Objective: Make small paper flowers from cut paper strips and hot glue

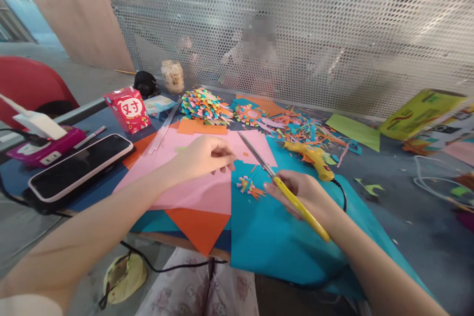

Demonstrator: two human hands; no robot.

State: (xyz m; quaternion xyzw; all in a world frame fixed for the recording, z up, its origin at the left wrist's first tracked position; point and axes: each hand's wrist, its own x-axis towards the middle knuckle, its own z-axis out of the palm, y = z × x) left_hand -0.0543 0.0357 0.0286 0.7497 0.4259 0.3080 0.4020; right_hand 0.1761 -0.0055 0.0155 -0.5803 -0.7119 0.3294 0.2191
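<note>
My right hand [301,195] is closed on yellow-handled scissors [274,177], whose blades point up and left over a pink paper sheet [192,182]. My left hand [205,157] hovers over that pink sheet with its fingers curled in a pinch; what they hold, if anything, is too small to see. A small multicoloured paper flower [249,186] lies on the teal sheet [274,242] between the hands. An orange sheet [200,227] sticks out under the pink one.
A yellow glue gun [313,157] lies right of the scissors. Coloured paper flowers [203,104] and paper scraps [296,128] sit behind. At left are a black phone [79,167], a red box [128,108] and a jar [173,76]. A perforated metal screen [333,34] backs the table.
</note>
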